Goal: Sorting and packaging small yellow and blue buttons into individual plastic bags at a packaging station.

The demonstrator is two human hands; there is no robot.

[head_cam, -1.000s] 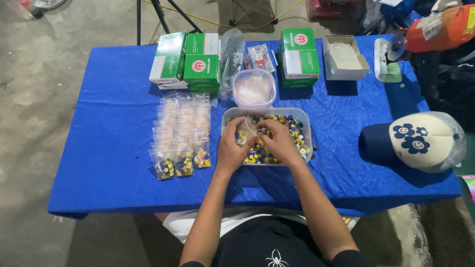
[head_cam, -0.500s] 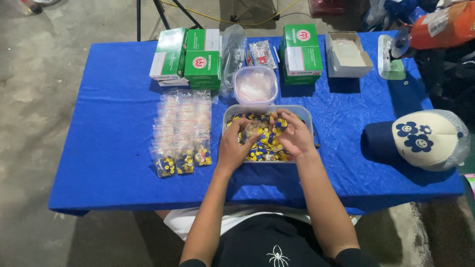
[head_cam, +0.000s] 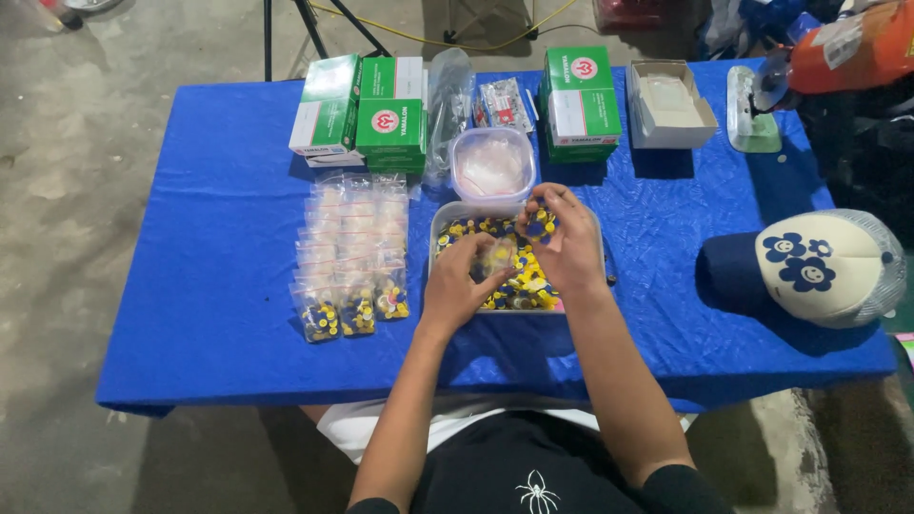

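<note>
Over the tray (head_cam: pixel 447 221), left hand (head_cam: pixel 460 284) grips a small bag (head_cam: pixel 497 255). Right hand (head_cam: pixel 562 243), at two o'clock, pinches blue pieces (head_cam: pixel 539 227); filling underway, aim carefully next.

Blue tablecloth (head_cam: pixel 190 286) over the table. Green-and-white cartons (head_cam: pixel 367 114) stacked back left, another stack (head_cam: pixel 579 100) back centre-right. Open cardboard box (head_cam: pixel 669 103) just right of that stack. Round clear tub (head_cam: pixel 492 164) with pale contents mid-back. Navy-and-white cap (head_cam: pixel 809 266) with flower faces at right edge. Rows of filled clear bags (head_cam: pixel 354 249) lie left of centre.
</note>
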